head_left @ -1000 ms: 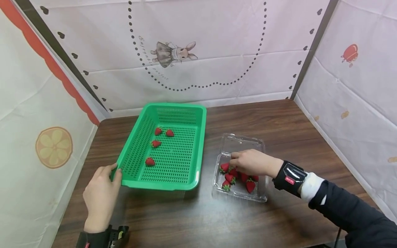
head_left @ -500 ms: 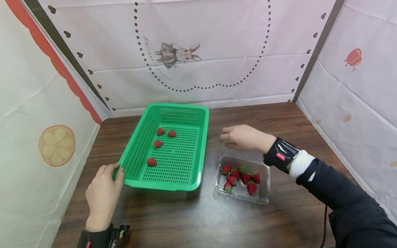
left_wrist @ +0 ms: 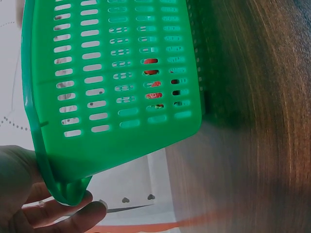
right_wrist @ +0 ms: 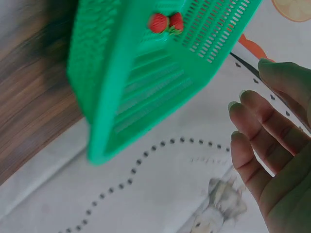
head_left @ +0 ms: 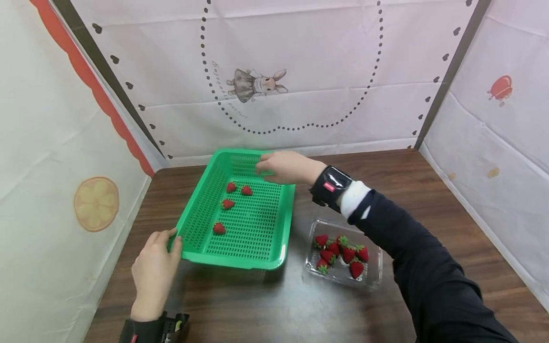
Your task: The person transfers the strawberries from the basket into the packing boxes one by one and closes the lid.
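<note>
A green slotted basket (head_left: 233,261) sits on the wooden table with several strawberries (head_left: 219,228) in it. My left hand (head_left: 156,259) grips its near-left corner, thumb on the rim; the left wrist view shows the fingers (left_wrist: 63,216) curled under that corner of the basket (left_wrist: 112,73). My right hand (head_left: 283,166) hovers over the basket's far right rim. In the right wrist view that hand (right_wrist: 272,160) has loosely extended fingers with nothing between them, above the basket (right_wrist: 131,82) and two strawberries (right_wrist: 165,22). A clear plastic punnet (head_left: 374,281) holds several strawberries (head_left: 348,254).
The dark wooden table (head_left: 257,309) is enclosed by white printed cloth walls at the back (head_left: 300,109), left and right. The punnet lies to the right of the basket, below my right forearm (head_left: 411,257). Black bands are on both wrists.
My right hand left the punnet, rose, and travelled left and away to the basket's far right rim. The left hand kept its hold on the basket corner.
</note>
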